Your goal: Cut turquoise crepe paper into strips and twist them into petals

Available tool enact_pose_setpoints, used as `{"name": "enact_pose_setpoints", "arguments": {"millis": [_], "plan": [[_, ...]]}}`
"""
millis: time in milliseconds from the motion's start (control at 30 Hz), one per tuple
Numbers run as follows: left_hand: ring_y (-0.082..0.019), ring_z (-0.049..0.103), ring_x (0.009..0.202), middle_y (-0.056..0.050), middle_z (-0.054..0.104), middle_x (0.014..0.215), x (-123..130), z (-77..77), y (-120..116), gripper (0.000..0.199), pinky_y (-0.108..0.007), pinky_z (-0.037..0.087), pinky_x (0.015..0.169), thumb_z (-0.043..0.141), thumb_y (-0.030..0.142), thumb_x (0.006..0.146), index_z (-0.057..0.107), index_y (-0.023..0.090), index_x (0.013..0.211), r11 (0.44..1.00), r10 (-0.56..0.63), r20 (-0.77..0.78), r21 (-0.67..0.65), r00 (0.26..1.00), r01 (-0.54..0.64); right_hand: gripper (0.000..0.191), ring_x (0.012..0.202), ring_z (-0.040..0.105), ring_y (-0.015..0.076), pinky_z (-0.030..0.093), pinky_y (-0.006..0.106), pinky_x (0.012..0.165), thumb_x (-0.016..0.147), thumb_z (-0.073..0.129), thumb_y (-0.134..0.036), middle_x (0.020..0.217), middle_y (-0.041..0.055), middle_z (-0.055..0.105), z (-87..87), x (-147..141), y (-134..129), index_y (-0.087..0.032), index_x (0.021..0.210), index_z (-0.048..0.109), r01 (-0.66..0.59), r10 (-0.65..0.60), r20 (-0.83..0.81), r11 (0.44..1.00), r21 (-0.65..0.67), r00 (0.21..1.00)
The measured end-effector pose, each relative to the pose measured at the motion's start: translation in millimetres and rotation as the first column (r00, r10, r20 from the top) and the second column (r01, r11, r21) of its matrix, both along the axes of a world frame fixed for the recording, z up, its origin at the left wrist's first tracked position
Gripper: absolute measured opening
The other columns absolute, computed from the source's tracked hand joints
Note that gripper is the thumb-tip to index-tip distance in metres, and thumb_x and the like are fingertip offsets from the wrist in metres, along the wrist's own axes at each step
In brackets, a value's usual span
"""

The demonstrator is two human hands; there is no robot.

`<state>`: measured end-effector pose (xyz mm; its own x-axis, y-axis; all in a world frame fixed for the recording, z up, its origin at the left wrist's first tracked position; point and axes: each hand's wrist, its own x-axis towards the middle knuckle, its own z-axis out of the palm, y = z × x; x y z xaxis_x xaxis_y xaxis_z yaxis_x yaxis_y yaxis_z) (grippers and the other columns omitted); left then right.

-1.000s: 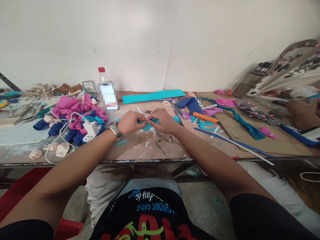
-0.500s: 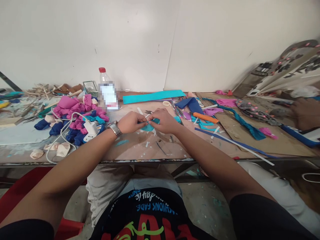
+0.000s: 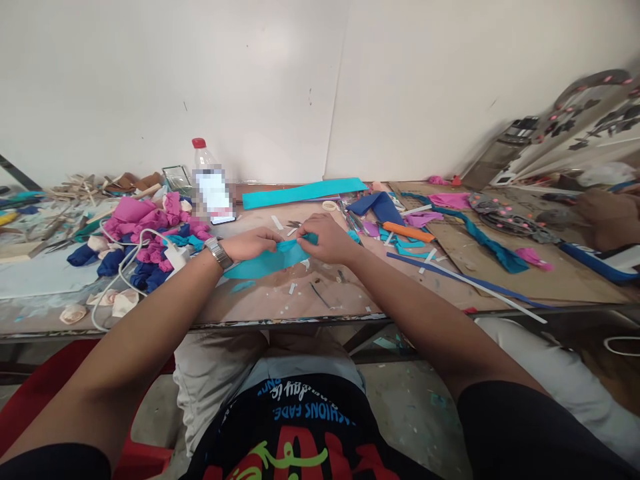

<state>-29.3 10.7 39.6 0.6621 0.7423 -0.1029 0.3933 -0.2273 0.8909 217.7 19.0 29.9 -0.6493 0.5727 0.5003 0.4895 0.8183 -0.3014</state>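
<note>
A strip of turquoise crepe paper [image 3: 260, 265] stretches between my two hands, just above the table. My left hand [image 3: 253, 244], with a metal watch on its wrist, pinches the strip along its upper edge. The fingers of my right hand [image 3: 325, 239] are closed on the strip's right end, where the paper looks gathered; a small bit of it shows above the thumb. Behind my hands lies a small pair of scissors [image 3: 294, 224], partly hidden. Farther back, a long flat turquoise strip [image 3: 305, 192] rests against the wall's foot.
To the left are a heap of pink and blue paper flowers [image 3: 145, 217], a white cable [image 3: 123, 267] and a phone [image 3: 216, 193] leaning on a bottle [image 3: 200, 150]. To the right lie an orange cutter [image 3: 407, 232], paper scraps and cardboard [image 3: 480, 267]. Another person's hand [image 3: 607, 217] is far right.
My left hand has moved a little left, away from my right hand. More of the turquoise strip now shows, spread out below my left hand. My right hand stays nearly in place.
</note>
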Motion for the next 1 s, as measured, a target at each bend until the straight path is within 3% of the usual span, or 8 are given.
{"name": "enact_pose_setpoints", "arguments": {"millis": [100,233,433,700,767,933,1000], "plan": [[-0.021,0.07,0.082,-0.007,0.08,0.094,-0.8,0.6,-1.5,0.035,-0.03,0.055,0.073,0.057,0.022,0.071,0.08,0.017,0.097,0.998,-0.026,0.019,-0.059,0.999,0.027,0.014,0.09,0.062,0.0261,0.039,0.043,0.093,0.088,0.057,-0.029,0.088,0.008,0.075,-0.6,0.7,0.6,-0.02,0.083,0.067,-0.007,0.007,-0.001,1.0,-0.007,1.0],[-0.02,0.07,0.082,-0.007,0.08,0.099,1.1,2.4,-4.8,0.03,-0.03,0.055,0.075,0.063,0.027,0.079,0.08,0.018,0.101,0.996,-0.058,-0.023,-0.067,0.998,0.057,0.013,0.09,0.063,0.0256,0.039,0.042,0.092,0.087,0.058,-0.027,0.087,0.0076,0.075,-2.5,0.6,0.1,-0.02,0.083,0.067,-0.025,0.025,0.01,1.0,-0.001,1.0],[-0.018,0.066,0.074,-0.006,0.078,0.091,3.9,0.4,-6.2,0.024,-0.028,0.052,0.071,0.067,0.035,0.085,0.079,0.018,0.096,0.99,-0.126,0.003,-0.057,0.992,0.126,0.02,0.094,0.066,0.0248,0.038,0.042,0.097,0.093,0.061,-0.038,0.093,0.006,0.077,-4.0,-0.6,-1.0,-0.021,0.09,0.072,-0.077,0.078,0.05,0.997,-0.023,0.996],[-0.015,0.057,0.065,-0.002,0.071,0.077,4.6,-6.4,-0.7,0.025,-0.026,0.044,0.062,0.068,0.038,0.083,0.077,0.016,0.087,0.996,-0.075,-0.05,0.041,0.996,0.077,0.019,0.092,0.073,0.0226,0.04,0.041,0.096,0.095,0.063,-0.036,0.094,0.0048,0.081,-6.3,-1.3,1.9,-0.023,0.093,0.077,-0.106,0.105,0.08,0.994,0.0,0.991],[-0.015,0.059,0.065,-0.003,0.073,0.077,5.0,-8.5,-0.9,0.021,-0.026,0.046,0.062,0.068,0.035,0.08,0.077,0.016,0.086,0.999,-0.053,-0.028,0.01,0.998,0.053,0.017,0.093,0.074,0.0225,0.041,0.041,0.097,0.094,0.064,-0.035,0.096,0.0044,0.082,-6.2,-1.4,1.5,-0.024,0.095,0.077,-0.116,0.115,0.07,0.993,0.004,0.991],[-0.016,0.063,0.062,-0.004,0.074,0.075,6.6,-7.8,-4.6,0.022,-0.025,0.046,0.058,0.064,0.03,0.078,0.079,0.019,0.09,0.971,-0.072,0.063,-0.224,0.995,0.084,0.014,0.092,0.074,0.0224,0.045,0.04,0.095,0.092,0.065,-0.03,0.093,0.0032,0.082,-5.1,-2.1,0.7,-0.024,0.094,0.078,-0.154,0.153,0.031,0.987,0.039,0.988],[-0.016,0.061,0.061,-0.004,0.073,0.074,7.3,-5.8,-4.9,0.022,-0.025,0.045,0.056,0.064,0.033,0.079,0.078,0.019,0.089,0.98,-0.037,0.038,-0.196,0.999,0.044,0.014,0.091,0.074,0.0224,0.046,0.04,0.094,0.092,0.064,-0.028,0.092,0.0034,0.082,-4.7,-2.2,0.6,-0.024,0.094,0.078,-0.16,0.158,0.031,0.986,0.056,0.987]]}}
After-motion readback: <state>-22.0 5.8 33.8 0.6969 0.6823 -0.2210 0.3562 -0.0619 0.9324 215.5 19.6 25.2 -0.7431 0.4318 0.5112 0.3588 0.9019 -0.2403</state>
